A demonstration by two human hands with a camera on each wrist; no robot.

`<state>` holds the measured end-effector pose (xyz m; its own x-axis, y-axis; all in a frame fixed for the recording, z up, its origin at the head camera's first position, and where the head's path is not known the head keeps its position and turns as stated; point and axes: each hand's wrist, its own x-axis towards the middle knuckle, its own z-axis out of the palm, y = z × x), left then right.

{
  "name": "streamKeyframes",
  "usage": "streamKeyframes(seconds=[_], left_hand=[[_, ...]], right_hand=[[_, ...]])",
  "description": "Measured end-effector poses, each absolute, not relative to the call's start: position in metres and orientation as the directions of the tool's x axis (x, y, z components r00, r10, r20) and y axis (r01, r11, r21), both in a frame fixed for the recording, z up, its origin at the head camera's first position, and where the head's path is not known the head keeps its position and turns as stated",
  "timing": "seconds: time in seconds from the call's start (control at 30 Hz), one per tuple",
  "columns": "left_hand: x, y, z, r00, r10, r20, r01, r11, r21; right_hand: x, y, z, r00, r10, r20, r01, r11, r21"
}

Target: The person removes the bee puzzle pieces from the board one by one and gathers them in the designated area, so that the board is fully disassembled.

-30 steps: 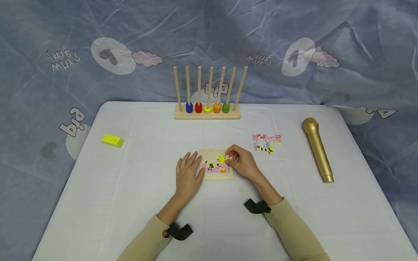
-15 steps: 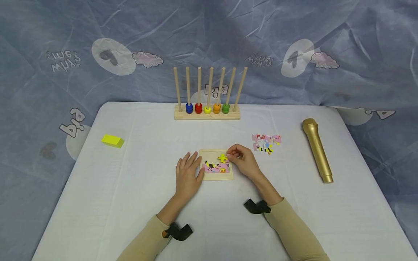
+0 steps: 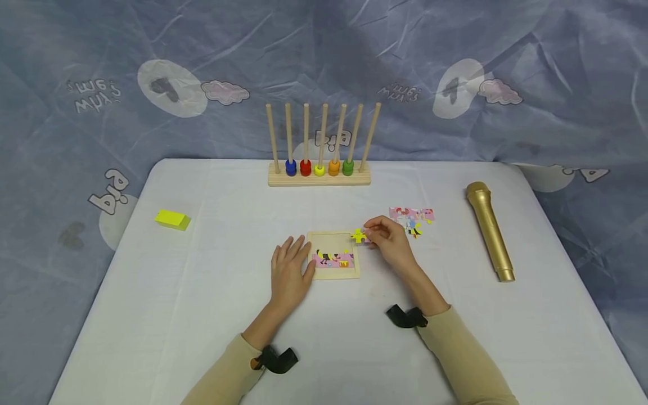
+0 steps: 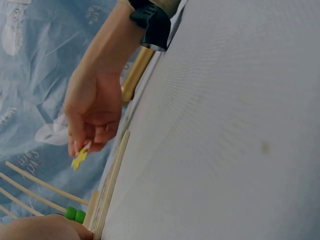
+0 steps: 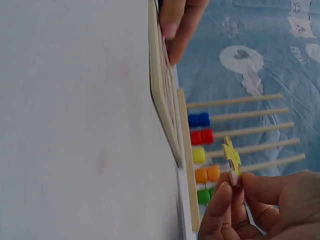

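Observation:
My right hand (image 3: 394, 247) pinches a yellow and pink jigsaw piece (image 3: 359, 236) between thumb and fingertips. In the right wrist view the same jigsaw piece (image 5: 231, 156) stands out from the fingertips, raised above the tray. A square wooden puzzle tray (image 3: 334, 276) lies on the table; joined pink pieces (image 3: 331, 260) with a bee picture fill its near part, and bare wood shows in its far part. My left hand (image 3: 291, 273) rests flat at the tray's left edge, fingers spread and fairly straight.
More pink jigsaw pieces (image 3: 402, 214) lie beyond the right hand, partly hidden by it. A wooden peg rack (image 3: 319, 181) with coloured beads stands at the back. A gold microphone (image 3: 491, 233) lies on the right, a yellow block (image 3: 172, 219) on the left.
The right hand has lifted the yellow and pink jigsaw piece off the tray and moved it right and slightly away, over the tray's far right corner. The left hand has stayed in place.

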<state>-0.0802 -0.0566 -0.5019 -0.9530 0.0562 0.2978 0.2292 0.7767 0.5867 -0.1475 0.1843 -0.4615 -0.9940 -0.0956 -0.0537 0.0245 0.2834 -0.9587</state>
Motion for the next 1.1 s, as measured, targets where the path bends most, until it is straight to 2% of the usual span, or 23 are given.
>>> streamKeyframes(seconds=[0.23,0.53,0.73,1.1], left_hand=[[-0.081,-0.056,-0.502,-0.951,0.058,0.304,0.236,0.772,0.590],[-0.081,-0.056,-0.504,-0.954,0.056,0.296,0.230,0.769,0.596],[-0.081,-0.056,-0.505,-0.955,0.052,0.292,0.225,0.768,0.600],[-0.081,-0.055,-0.505,-0.955,0.053,0.293,0.226,0.770,0.597]], right_hand=[[-0.151,0.233,-0.456,-0.997,0.076,-0.031,0.048,0.240,-0.969],[-0.156,0.293,-0.455,-0.946,0.316,-0.074,0.097,0.056,-0.994],[-0.158,0.302,-0.455,-0.920,0.382,-0.082,0.138,0.122,-0.983],[-0.162,0.310,-0.472,-0.914,0.405,-0.014,0.177,0.369,-0.913]])
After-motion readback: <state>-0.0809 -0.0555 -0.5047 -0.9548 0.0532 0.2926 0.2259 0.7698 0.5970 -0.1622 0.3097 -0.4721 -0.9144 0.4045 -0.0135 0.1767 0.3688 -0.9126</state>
